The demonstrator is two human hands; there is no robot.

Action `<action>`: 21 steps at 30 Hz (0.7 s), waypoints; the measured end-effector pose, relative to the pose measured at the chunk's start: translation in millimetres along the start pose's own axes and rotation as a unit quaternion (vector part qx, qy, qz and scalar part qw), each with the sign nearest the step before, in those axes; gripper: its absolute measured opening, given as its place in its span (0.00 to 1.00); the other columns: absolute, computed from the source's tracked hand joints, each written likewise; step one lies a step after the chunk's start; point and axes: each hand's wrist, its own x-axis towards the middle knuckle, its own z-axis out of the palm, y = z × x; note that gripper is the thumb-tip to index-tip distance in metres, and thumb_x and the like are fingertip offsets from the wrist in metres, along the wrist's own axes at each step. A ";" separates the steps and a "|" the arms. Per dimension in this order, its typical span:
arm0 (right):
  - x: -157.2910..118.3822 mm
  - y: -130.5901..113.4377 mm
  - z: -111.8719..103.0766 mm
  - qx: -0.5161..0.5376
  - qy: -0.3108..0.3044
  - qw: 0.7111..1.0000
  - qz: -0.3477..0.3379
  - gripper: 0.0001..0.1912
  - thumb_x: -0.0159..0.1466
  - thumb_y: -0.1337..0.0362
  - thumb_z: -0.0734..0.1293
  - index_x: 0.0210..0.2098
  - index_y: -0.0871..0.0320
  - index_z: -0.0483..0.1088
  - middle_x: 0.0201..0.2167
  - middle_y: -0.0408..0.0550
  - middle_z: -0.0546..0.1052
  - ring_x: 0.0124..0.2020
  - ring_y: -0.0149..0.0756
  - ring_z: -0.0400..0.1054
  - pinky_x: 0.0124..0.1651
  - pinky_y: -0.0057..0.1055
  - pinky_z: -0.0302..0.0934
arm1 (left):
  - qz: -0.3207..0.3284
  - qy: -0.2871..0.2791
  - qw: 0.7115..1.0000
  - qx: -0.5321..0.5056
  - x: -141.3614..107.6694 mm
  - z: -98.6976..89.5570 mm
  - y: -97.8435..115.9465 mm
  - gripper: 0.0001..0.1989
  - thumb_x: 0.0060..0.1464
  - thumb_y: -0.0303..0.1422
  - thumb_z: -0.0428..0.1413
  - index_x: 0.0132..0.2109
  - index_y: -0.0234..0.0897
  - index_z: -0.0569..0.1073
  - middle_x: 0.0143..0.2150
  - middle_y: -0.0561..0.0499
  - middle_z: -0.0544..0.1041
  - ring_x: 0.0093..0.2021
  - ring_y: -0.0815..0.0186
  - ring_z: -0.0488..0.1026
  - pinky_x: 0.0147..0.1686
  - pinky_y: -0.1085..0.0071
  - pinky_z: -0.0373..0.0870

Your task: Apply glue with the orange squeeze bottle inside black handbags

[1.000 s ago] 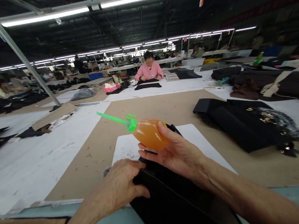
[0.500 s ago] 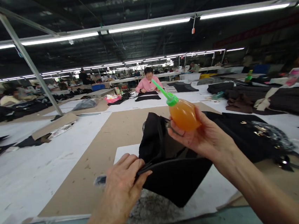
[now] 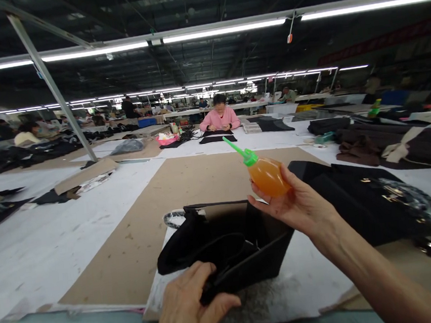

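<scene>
A black fabric piece, folded like an open bag (image 3: 248, 265), stands on the white sheet in front of me, its opening facing up. My left hand (image 3: 193, 301) grips its near left edge between thumb and fingers. Above its right side, my right hand (image 3: 295, 202) holds a squeeze bottle (image 3: 268, 175) of orange liquid, with a green cap and a long green spout pointing up and left. The bottle does not touch the fabric. Part of the near edge is hidden by my left fingers.
More black fabric (image 3: 349, 199) with metal fittings and clear plastic lies to the right. Brown cardboard (image 3: 138, 225) covers the table's middle. Across the table sits a person in pink (image 3: 219, 118). A metal post (image 3: 54, 90) rises at the left, near fabric scraps (image 3: 84, 182).
The black fabric has swung lower and left, and its opening is wider. My left hand has moved down and slightly right with it. The bottle in my right hand is slightly lower.
</scene>
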 end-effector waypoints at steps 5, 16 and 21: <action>1.4 3.5 1.0 0.019 0.012 1.000 0.011 0.10 0.65 0.58 0.63 0.43 0.55 0.70 0.37 0.51 0.76 0.37 0.44 0.71 0.44 0.51 0.63 | 0.153 0.064 0.986 -0.021 45.6 -27.7 26.3 0.11 0.55 0.31 0.54 0.46 0.37 0.69 0.43 0.46 0.76 0.45 0.63 0.71 0.45 0.69 0.70; -0.4 3.0 -1.6 0.057 0.010 0.998 0.001 0.12 0.68 0.58 0.59 0.44 0.56 0.69 0.38 0.51 0.76 0.38 0.43 0.70 0.42 0.46 0.65 | 0.242 -0.402 0.882 -0.035 145.1 12.3 28.8 0.26 0.43 0.16 0.46 0.46 0.41 0.74 0.44 0.53 0.78 0.43 0.66 0.73 0.42 0.74 0.67; -2.6 2.5 -0.1 0.042 0.011 0.999 0.015 0.12 0.67 0.57 0.60 0.45 0.56 0.69 0.40 0.51 0.75 0.37 0.44 0.71 0.45 0.49 0.63 | 0.202 -0.440 0.873 0.061 134.2 11.3 18.7 0.17 0.43 0.19 0.47 0.34 0.38 0.76 0.33 0.49 0.79 0.35 0.62 0.74 0.33 0.72 0.67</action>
